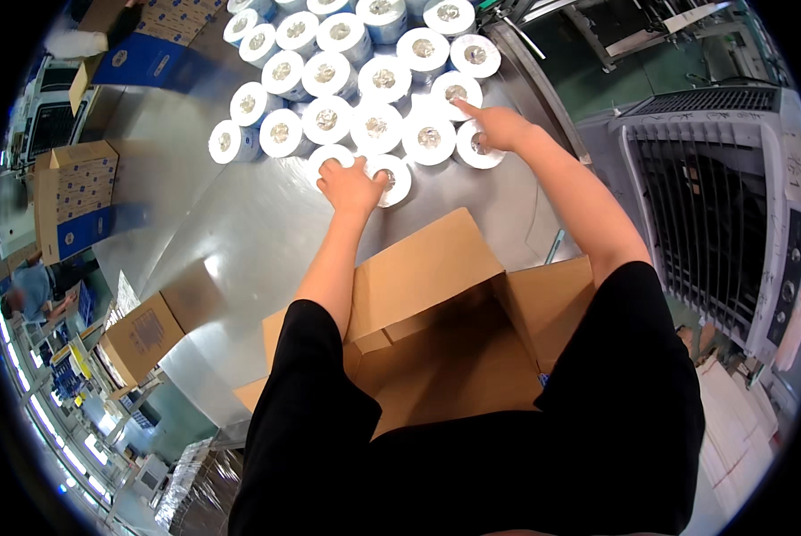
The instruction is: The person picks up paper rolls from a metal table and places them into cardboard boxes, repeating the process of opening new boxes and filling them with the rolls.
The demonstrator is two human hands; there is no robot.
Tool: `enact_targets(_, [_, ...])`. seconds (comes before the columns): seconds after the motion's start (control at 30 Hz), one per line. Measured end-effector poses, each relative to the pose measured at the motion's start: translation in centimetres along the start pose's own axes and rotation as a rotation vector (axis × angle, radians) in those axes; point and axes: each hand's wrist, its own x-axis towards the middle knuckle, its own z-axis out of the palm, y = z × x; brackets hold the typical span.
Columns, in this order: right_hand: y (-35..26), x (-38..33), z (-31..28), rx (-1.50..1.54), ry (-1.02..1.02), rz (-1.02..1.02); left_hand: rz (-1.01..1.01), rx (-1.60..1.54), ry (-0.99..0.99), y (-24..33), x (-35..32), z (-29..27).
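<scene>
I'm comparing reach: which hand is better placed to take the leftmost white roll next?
Probably the left. The left hand, though at two front rolls, is nearer the leftmost white roll; the right hand, at the group's right side, would likely have to cross over.

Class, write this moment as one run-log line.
left hand: on two white rolls | right hand: on two more rolls | metal table: under rolls | cardboard box: open
</scene>
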Motion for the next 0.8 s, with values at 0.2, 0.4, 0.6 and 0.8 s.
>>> enact_targets(0.2, [0.4,1.0,0.5,0.107,-0.01,-0.006,0.165,-0.036,-0.033,-2.8,0.5,-0.2])
enact_targets(0.4, [-0.1,-7.6,-4.3,0.365,0.15,0.124,-0.163,-0.547,-0.088,-10.3,-1.5,-9.8])
enact_targets(0.6, [-7.1,-20.7,-14.5,0.436,0.77,0.025,-0.238,-1.419,-0.018,-16.7,-19.9,-23.7])
enact_targets(0.8, [-21.1,-27.9,-13.0,-0.156,-0.164,-0.515,0.055,-0.677,-0.496,-13.4,-29.6,-17.5])
